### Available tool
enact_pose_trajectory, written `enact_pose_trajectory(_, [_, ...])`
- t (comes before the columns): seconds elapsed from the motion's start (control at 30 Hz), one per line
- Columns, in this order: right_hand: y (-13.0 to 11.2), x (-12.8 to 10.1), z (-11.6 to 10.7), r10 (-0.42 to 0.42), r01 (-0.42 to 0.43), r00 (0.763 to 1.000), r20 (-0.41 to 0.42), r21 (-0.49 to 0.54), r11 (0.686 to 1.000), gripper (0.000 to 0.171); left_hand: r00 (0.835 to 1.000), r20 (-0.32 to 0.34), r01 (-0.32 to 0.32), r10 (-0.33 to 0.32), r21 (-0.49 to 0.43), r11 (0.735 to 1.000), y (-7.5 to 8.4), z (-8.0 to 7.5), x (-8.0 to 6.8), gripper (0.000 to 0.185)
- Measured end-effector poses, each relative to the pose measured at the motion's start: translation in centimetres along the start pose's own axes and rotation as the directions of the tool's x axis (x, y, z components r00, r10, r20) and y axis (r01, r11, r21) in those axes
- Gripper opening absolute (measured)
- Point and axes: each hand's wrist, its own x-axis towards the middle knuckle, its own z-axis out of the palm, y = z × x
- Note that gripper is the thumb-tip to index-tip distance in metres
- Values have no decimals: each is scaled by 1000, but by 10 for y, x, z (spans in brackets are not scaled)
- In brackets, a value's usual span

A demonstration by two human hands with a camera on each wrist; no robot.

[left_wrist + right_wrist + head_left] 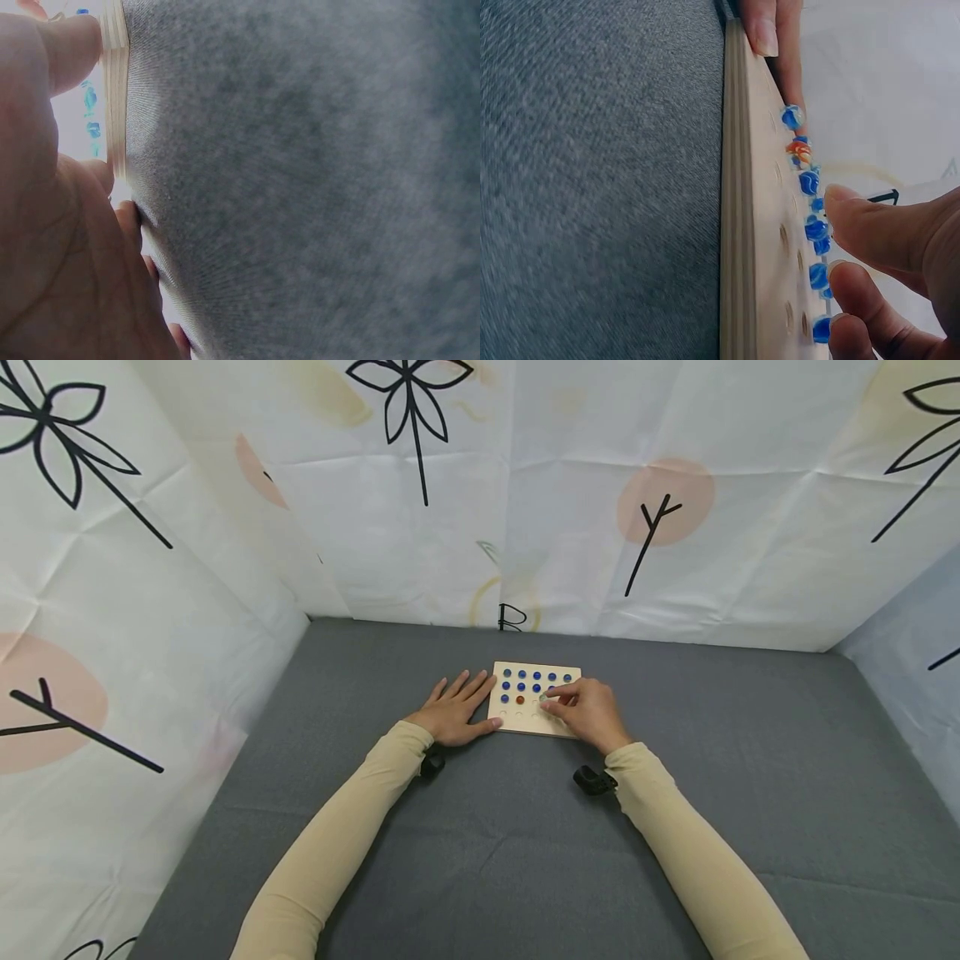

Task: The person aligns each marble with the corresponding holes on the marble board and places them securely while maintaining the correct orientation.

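The board (535, 697), a pale wooden slab drilled with rows of holes, lies flat on the grey worktop (525, 843), near its far middle; blue marbles (537, 677) fill the two farthest rows and one orange marble (521, 700) sits in the third row, toward the board's 9 o'clock side; the nearest holes stand bare.

The right hand (588, 710) rests over the board's 4 o'clock corner; its thumb and forefinger are curled together and pinch a small marble (543, 697) at a hole in the third row, though the marble is too small to tell its colour surely; in the right wrist view the fingertips (840, 196) sit right against the line of blue marbles (814, 229), with the board's edge (739, 225) seen side-on.

The left hand (453, 708) lies flat on the worktop at the board's 9 o'clock edge, fingers straight and spread, holding nothing; its thumb touches the board's near-left corner; the left wrist view shows the thumb (71, 49) pressed against the layered edge of the board (116, 90).

Cream sleeves (337, 843) cover both arms; a dark band (595, 779) sits at each wrist; white sheets (480, 493) printed with black flowers and pink discs wall the worktop at 9, 12 and 3 o'clock.
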Motion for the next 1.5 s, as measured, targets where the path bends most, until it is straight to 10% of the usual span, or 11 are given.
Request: enact_pose_trajectory(1.5, [-3, 4, 13, 19, -18, 1000, 11, -44, 999, 21, 1000, -1, 3, -3, -10, 1000, 0, 0, -1, 84])
